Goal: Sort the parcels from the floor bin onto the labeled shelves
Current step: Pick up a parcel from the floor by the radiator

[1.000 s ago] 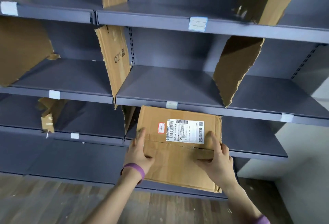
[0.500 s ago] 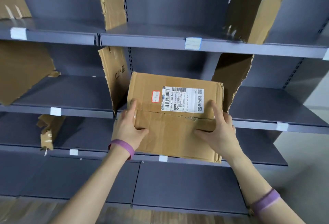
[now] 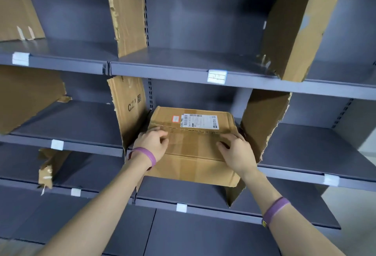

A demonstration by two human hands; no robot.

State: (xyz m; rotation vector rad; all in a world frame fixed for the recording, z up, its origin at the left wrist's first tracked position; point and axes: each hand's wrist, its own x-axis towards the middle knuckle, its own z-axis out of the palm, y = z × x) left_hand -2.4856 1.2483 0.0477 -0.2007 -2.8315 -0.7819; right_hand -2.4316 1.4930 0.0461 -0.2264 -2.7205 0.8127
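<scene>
A brown cardboard parcel [image 3: 195, 154] with a white shipping label [image 3: 200, 121] and a small red sticker lies flat in the middle shelf [image 3: 301, 143] compartment, between two cardboard dividers. Its near end hangs out over the shelf's front edge. My left hand [image 3: 152, 143] grips the parcel at its left side, fingers curled on the top face. At the parcel's right side my right hand [image 3: 237, 149] holds it the same way, close to the right divider [image 3: 262, 125]. Both wrists wear purple bands.
Grey metal shelves fill the view in several rows, split by torn cardboard dividers such as the left one [image 3: 130, 109]. White label tags sit on the shelf edges, one [image 3: 216, 76] just above the parcel. Compartments to the left and right hold nothing. The floor bin is out of view.
The parcel has risen from the lower shelf level and gone forward into the middle compartment, lying flatter now. Both hands have slid with it, and my view has tilted up.
</scene>
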